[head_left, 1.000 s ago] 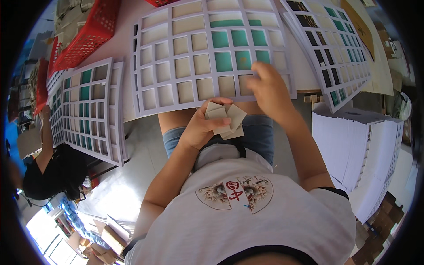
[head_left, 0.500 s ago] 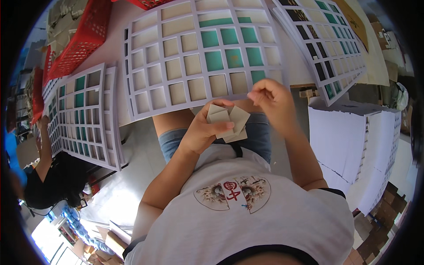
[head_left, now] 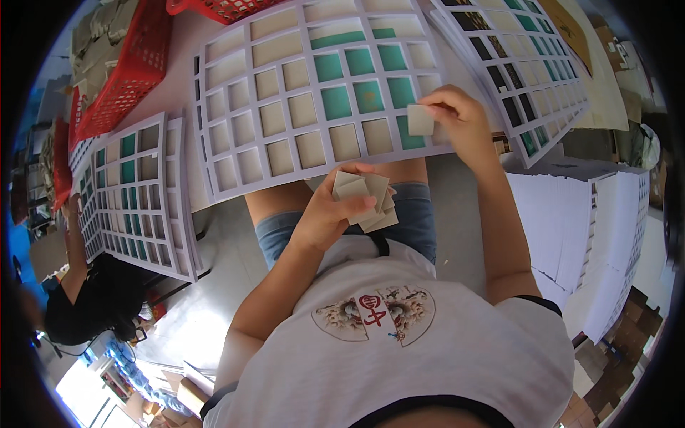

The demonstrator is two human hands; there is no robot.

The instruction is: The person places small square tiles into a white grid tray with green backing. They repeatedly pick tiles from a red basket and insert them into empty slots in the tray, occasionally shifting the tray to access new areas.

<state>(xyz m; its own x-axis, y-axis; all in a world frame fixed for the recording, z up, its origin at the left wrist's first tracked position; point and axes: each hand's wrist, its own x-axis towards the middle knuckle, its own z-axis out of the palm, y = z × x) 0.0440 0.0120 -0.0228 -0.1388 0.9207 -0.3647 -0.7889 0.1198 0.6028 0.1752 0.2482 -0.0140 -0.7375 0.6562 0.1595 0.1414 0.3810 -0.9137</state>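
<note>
In my left hand (head_left: 335, 207) is a loose, fanned stack of beige square cards (head_left: 364, 200), gripped by the thumb over my lap. My right hand (head_left: 464, 121) pinches a single beige square card (head_left: 421, 120) by its upper edge. That card hangs over the right side of a white grid frame (head_left: 314, 104), partly covering a green cell in the near row. Many of the frame's cells show beige squares (head_left: 346, 142); some in the middle show green (head_left: 335, 102), and others at the left look white.
More grid frames lean or lie at the left (head_left: 164, 207) and the right (head_left: 510, 71). A red basket (head_left: 128, 93) at the far left holds beige pieces. White stacked panels (head_left: 549, 221) stand at the right. Another person's arm (head_left: 75, 264) reaches to the left frames.
My right hand has moved right and away from my body, now showing one card in its pinch over the frame. My left hand with the stack has barely moved. The view has shifted slightly.
</note>
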